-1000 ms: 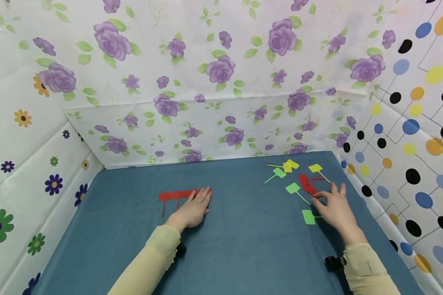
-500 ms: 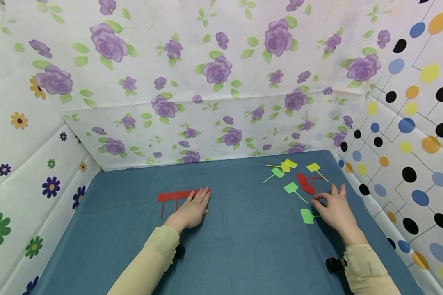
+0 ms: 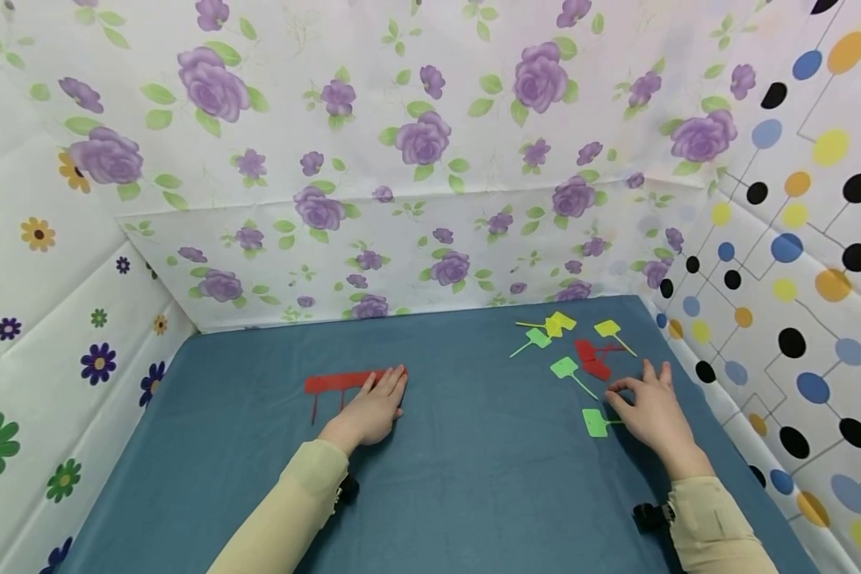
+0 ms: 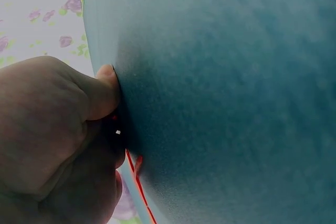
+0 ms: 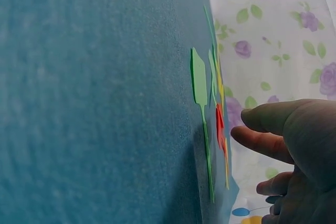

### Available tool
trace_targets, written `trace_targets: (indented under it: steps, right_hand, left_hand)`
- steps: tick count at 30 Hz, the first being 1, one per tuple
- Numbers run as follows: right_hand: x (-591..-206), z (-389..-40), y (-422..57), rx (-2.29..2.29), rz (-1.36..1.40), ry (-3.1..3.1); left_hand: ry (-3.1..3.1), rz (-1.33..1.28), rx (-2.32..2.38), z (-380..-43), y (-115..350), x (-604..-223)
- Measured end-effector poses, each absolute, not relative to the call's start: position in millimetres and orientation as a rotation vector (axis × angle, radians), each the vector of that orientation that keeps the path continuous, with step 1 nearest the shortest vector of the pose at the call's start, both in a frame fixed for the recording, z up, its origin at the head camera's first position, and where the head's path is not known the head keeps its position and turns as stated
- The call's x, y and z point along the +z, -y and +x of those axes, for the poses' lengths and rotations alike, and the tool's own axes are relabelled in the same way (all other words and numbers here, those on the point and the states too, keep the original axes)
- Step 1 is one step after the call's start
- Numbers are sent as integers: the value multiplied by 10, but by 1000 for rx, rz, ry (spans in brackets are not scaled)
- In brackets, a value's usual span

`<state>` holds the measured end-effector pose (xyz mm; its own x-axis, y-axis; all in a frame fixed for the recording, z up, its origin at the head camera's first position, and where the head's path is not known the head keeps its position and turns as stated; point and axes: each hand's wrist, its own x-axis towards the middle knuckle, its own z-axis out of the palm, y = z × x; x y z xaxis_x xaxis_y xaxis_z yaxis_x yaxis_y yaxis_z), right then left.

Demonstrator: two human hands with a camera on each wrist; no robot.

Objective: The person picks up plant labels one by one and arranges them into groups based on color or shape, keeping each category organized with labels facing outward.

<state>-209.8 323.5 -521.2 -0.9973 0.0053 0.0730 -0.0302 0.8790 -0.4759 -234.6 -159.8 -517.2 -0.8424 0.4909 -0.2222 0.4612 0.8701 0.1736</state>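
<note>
My left hand (image 3: 368,410) rests with straight fingers on the right end of a row of flat red tags (image 3: 330,383). Thin stems hang from the row toward me, and the hand hides part of it. Over the right side of the table is my right hand (image 3: 653,408), thumb and forefinger bent toward each other. In the right wrist view nothing sits between these fingers (image 5: 265,141). Just left of that hand lies a green tag (image 3: 595,423) with a thin tail. Two overlapping red tags (image 3: 597,368) lie beyond its fingertips, beside another green tag (image 3: 564,367).
Farther back are a third green tag (image 3: 538,338), overlapping yellow tags (image 3: 561,322) and a separate yellow tag (image 3: 607,328). All lie flat on the blue cloth-covered table (image 3: 466,470). Patterned sheets (image 3: 430,239) rise along its back and both sides.
</note>
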Motion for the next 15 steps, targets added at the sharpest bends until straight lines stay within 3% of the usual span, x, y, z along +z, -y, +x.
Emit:
trace_targets:
  steps: [15]
  right_hand:
    - [-5220,-2152,-3288,740,41,2994]
  left_hand:
    - [-2792,735,188,-2346,1608,-5223]
